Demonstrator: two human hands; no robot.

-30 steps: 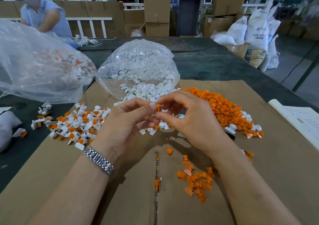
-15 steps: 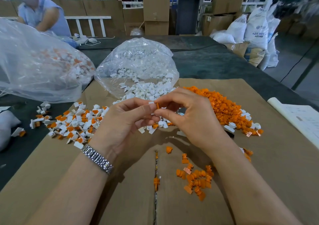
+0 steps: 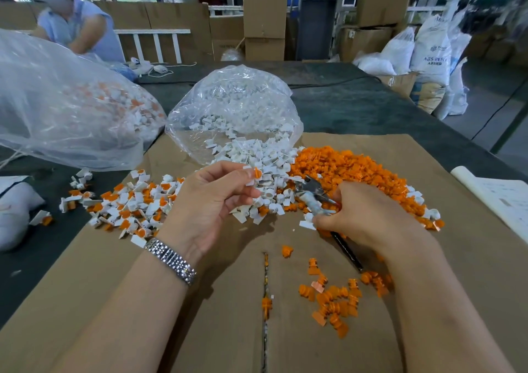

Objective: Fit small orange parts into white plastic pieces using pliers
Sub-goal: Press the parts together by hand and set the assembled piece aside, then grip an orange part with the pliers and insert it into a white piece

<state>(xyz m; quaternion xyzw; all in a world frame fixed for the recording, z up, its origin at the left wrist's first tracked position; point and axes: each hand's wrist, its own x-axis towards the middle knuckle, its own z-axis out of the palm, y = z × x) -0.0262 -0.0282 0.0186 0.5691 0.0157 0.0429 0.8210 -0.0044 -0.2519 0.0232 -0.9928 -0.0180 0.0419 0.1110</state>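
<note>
Right hand (image 3: 363, 218): fingers curled round the pliers (image 3: 313, 194), taking them up off the cardboard (image 3: 114, 301), likely for pressing.
Left hand (image 3: 211, 201): fingertips pinching a white piece (image 3: 253, 177) with orange part (image 3: 257, 173), raised ready.
Far edge: orange heap (image 3: 351, 169), bag of white pieces (image 3: 237, 115), within reach.

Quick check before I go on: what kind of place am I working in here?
Most likely a small factory or warehouse assembly floor. Stacked cardboard boxes and white resin sacks line the back, and clear bags of white plastic pieces spill onto a cardboard-covered table beside a heap of orange parts.
</note>
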